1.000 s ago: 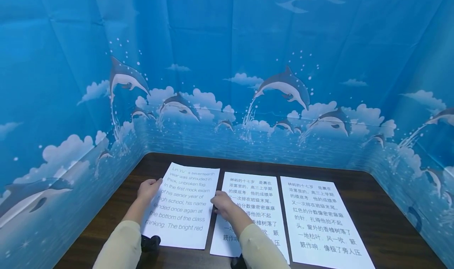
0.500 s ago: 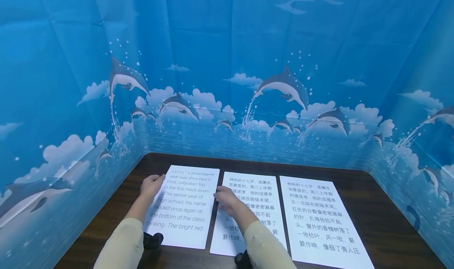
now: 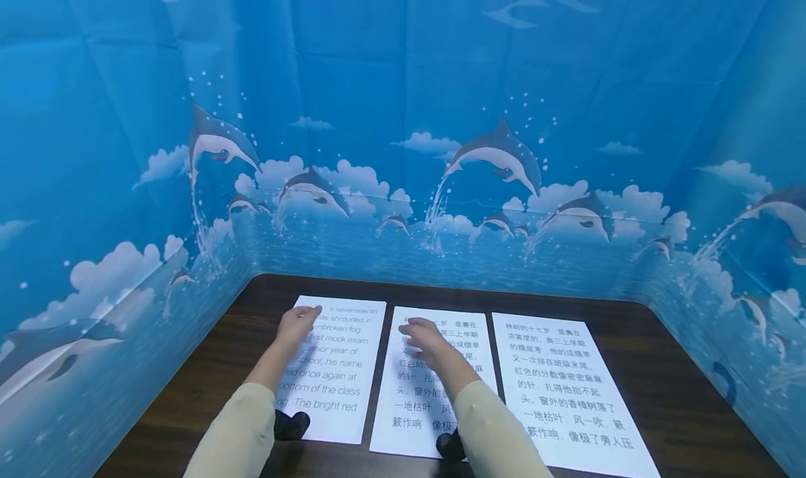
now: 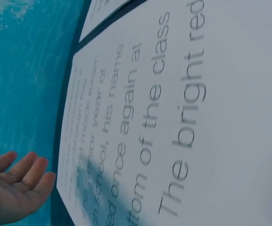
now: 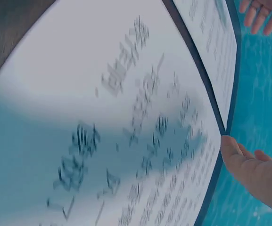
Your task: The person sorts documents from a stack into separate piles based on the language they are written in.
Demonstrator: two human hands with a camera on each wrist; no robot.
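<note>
Over the upper left part of the English-text sheet [image 3: 340,422] hangs my left hand [image 3: 297,324], its fingers loosely extended and holding nothing. The left wrist view shows that hand [image 4: 18,188] raised off the paper [image 4: 230,141], casting a shadow on the print. My right hand [image 3: 428,338] is above the middle sheet [image 3: 403,439], which bears Chinese text. In the right wrist view its fingers [image 5: 234,155] are relaxed with nothing in them, and a shadow falls across the page [image 5: 103,70]. Both sheets lie flat.
A third sheet [image 3: 567,387] with Chinese text lies to the right of the middle one. All rest on a dark wooden table [image 3: 705,408]. A blue dolphin-print cloth [image 3: 403,149] encloses the table's back and sides. Black wrist straps [image 3: 291,425] are on both arms.
Both hands have left the English sheet's side edges and shifted to the right. The left hand is now over that sheet, the right over the middle one. The English sheet now lies flat.
</note>
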